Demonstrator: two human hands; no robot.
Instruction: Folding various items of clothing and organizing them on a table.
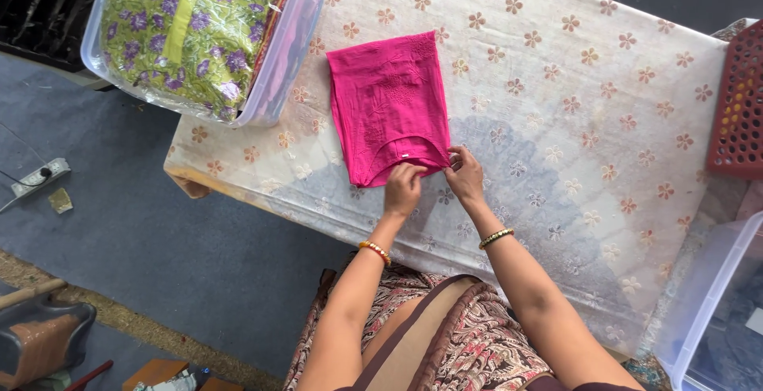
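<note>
— Fingers first: what are they doing?

— Fingertips of the left hand are curled down and pinched on the near hem of the folded pink garment. The right hand sits just beside it, at about three o'clock from the left, its fingers bent onto the same edge near the garment's right corner. Both hands are closed on cloth, not spread flat

— And where does the garment lie from them?

— At twelve o'clock, straight ahead of both hands. It is a neat rectangle on the floral table cover, with its long axis running away from the person, tipped a little toward eleven. The hands hold the short near end; the far end lies free

— Which hand is nearer the middle of it?

— The left one; the right is out at the corner

— Anything else around?

— A clear plastic bin of green and purple flowered fabric at ten o'clock, touching the table's far-left corner. A red perforated tray at two o'clock, cut off by the frame. Another clear bin at four o'clock, also cut off

— What can't you make out?

— How many layers the fingers have hold of: the hem is bunched under them, and the thumbs are hidden
</note>
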